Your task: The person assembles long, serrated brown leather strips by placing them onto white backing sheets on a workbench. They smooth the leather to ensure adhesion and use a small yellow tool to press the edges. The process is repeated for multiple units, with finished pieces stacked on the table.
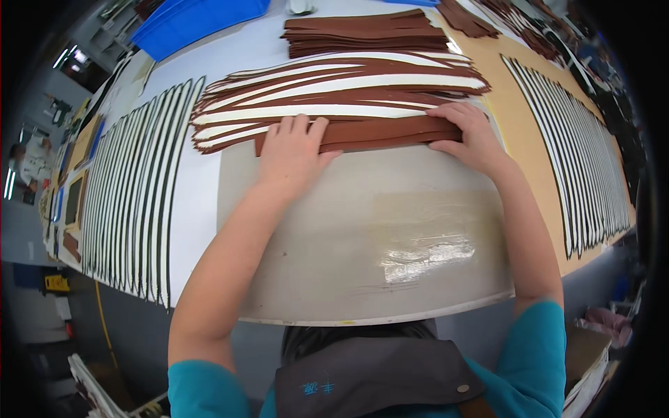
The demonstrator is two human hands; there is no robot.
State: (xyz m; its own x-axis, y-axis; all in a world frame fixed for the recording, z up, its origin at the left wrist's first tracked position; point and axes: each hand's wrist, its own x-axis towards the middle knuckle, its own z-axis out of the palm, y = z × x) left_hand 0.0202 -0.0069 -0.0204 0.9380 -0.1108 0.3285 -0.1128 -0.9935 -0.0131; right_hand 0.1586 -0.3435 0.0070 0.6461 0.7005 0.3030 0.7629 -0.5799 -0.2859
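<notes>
- Pinching a brown strip stack [390,134] at 12 o'clock on the grey worktop [313,237], the left hand [291,155] takes its 9 o'clock end, the right hand [477,136] its 3 o'clock end.
- Uneven pressure between the hands could fan the layers apart.
- Just beyond, loose brown strips [418,69] lie close; a stray fingertip could drag them askew.

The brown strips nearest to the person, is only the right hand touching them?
No, the left hand also touches the brown strips near their left end, while the right hand is at their right end.
</notes>
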